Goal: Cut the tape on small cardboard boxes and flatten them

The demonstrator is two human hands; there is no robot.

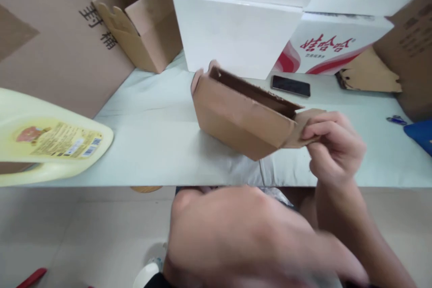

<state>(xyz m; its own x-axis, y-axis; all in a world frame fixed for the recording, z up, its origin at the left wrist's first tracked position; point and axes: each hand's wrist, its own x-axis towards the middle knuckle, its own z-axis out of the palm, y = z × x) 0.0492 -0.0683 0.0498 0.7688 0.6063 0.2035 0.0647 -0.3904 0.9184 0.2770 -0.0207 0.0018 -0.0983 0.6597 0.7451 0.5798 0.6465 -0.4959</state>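
A small brown cardboard box [241, 114] stands slightly askew near the table's front edge. Its top is open, and one end flap sticks out to the right. My right hand [335, 144] is closed on that flap, thumb below and fingers curled over it. Low in front of the table, close to the camera, my left hand [243, 234] is smeared by motion. Its fingers cannot be made out clearly, and it is apart from the box.
A similar open carton [158, 31] stands at the back left. White boxes [232, 31] line the back, with a phone [290, 86] before them. A pale yellow jug [57, 141] is at left, near a large carton [64, 54]. Flattened cardboard [371, 72] lies at right.
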